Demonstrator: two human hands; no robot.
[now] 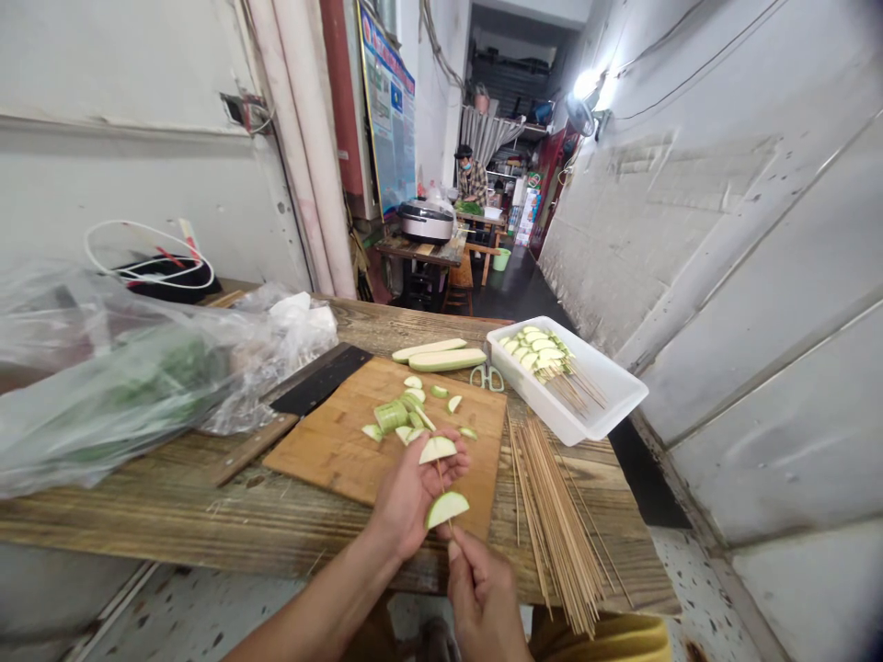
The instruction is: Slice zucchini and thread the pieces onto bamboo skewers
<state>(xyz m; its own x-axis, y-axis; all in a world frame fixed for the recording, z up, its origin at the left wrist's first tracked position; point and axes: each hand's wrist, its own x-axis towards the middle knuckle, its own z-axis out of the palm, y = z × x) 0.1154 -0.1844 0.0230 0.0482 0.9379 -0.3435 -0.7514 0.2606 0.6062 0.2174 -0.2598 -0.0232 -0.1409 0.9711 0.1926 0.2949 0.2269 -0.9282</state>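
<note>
My left hand (407,496), palm up, holds a half-round zucchini slice (437,449) between thumb and fingers over the front of the cutting board (331,450). A thin wooden skewer (441,474) runs to that slice and also carries a second zucchini slice (447,508), lower down. Pinched round the skewer's near end is my right hand (483,588), just below the second slice. Beyond my left hand, cut zucchini pieces (392,416) lie on the board, some stacked and some loose.
Loose skewers (558,524) lie at the right. Behind them a white plastic tub (607,386) holds filled skewers. Halved zucchinis (448,359) and scissors (487,377) lie past the board. A cleaver (321,379) rests left, beside plastic bags (138,386). A person (473,179) stands far back.
</note>
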